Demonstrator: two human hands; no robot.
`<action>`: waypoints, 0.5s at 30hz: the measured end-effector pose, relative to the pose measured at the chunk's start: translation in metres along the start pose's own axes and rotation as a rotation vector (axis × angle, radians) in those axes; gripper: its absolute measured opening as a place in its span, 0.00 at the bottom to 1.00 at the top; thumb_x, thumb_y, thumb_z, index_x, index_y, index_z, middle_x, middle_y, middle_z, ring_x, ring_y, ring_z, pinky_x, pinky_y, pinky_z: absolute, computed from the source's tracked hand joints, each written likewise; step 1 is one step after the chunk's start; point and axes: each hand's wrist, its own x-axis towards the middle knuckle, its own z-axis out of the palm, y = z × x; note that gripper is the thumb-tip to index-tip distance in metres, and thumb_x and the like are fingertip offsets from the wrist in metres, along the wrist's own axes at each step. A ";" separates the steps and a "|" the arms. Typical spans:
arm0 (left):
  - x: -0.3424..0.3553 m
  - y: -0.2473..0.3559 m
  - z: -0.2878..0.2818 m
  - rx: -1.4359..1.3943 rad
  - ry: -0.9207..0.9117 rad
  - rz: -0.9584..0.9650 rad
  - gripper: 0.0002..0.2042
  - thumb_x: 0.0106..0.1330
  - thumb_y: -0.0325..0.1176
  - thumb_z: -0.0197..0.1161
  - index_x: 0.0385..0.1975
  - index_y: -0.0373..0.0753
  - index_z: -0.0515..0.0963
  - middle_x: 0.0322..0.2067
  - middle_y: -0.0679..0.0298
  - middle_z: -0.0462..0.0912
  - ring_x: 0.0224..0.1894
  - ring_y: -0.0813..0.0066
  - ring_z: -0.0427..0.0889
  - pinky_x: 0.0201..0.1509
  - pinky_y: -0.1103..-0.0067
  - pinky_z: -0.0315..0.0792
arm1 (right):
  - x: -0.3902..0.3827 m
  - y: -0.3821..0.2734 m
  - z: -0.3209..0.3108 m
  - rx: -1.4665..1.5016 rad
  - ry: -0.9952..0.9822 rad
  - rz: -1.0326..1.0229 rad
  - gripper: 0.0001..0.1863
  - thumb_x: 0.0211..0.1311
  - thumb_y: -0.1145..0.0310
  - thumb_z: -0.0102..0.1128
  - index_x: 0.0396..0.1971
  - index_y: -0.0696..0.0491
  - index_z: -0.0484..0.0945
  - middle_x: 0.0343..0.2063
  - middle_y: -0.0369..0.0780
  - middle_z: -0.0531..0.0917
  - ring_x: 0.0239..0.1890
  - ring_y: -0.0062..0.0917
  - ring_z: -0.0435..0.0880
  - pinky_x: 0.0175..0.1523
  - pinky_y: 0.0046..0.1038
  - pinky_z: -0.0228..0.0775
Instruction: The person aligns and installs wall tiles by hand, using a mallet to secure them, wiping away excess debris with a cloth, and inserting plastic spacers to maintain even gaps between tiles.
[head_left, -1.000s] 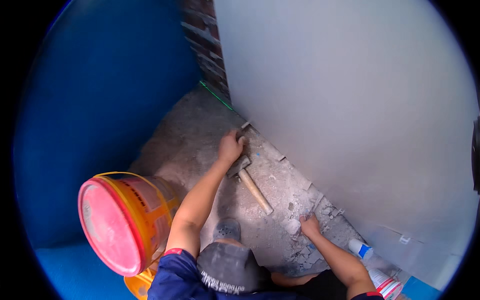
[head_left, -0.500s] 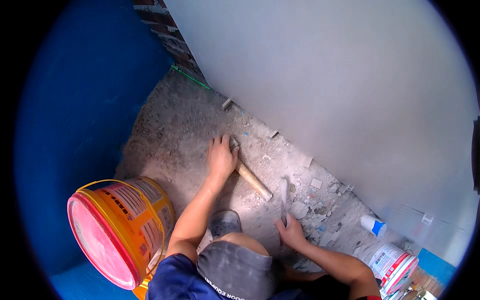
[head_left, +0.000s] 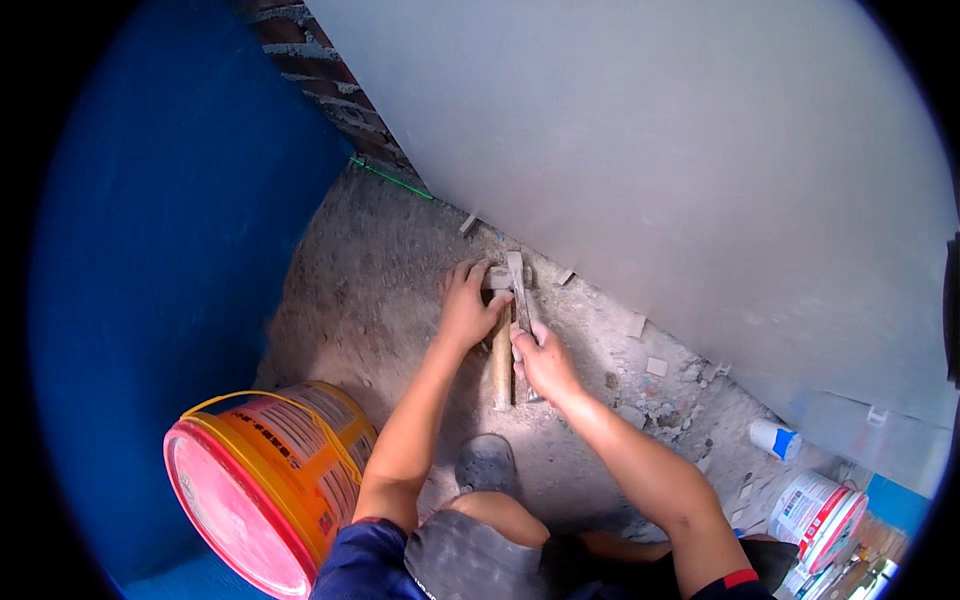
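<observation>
My left hand [head_left: 474,303] grips the head of a wooden-handled hammer [head_left: 502,365] lying on the dusty floor, its handle toward me. My right hand [head_left: 540,355] is closed round a long flat metal bar, like a chisel [head_left: 517,272], held alongside the hammer and partly over it. The bar's far end reaches just past the hammer head, beside my left thumb. Small chips and broken bits of plaster [head_left: 680,400] lie to the right of my hands. My shoe [head_left: 485,460] is just below them.
An orange bucket with pink lid [head_left: 270,480] stands left, near a blue wall [head_left: 170,220]. A pale wall [head_left: 650,150] runs along the right, meeting exposed brick [head_left: 320,70] above a green laser line [head_left: 390,176]. A white cylinder [head_left: 772,438] and pail [head_left: 815,520] sit right.
My right hand has brought the bar up and left from the rubble to the hammer. My left hand has come down onto the hammer head, and the hammer now points more straight toward me.
</observation>
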 end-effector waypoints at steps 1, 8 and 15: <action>-0.003 -0.005 0.001 0.004 0.000 -0.001 0.28 0.52 0.37 0.70 0.55 0.37 0.74 0.56 0.50 0.73 0.57 0.47 0.69 0.64 0.64 0.61 | 0.006 -0.001 0.004 0.002 -0.003 0.001 0.13 0.70 0.62 0.51 0.42 0.56 0.75 0.23 0.33 0.74 0.20 0.17 0.73 0.26 0.22 0.67; 0.006 -0.027 0.005 -0.215 0.104 0.089 0.20 0.53 0.33 0.70 0.47 0.35 0.79 0.49 0.53 0.78 0.53 0.50 0.73 0.59 0.65 0.67 | 0.032 -0.009 0.026 0.204 0.075 0.068 0.12 0.73 0.61 0.48 0.44 0.54 0.72 0.19 0.33 0.72 0.17 0.19 0.72 0.23 0.24 0.66; 0.014 -0.033 0.007 -0.191 0.208 0.185 0.18 0.51 0.34 0.72 0.42 0.34 0.80 0.46 0.54 0.80 0.50 0.51 0.76 0.55 0.66 0.71 | 0.020 -0.036 0.031 0.087 0.146 0.236 0.20 0.72 0.50 0.48 0.45 0.53 0.73 0.24 0.32 0.74 0.20 0.17 0.70 0.25 0.21 0.65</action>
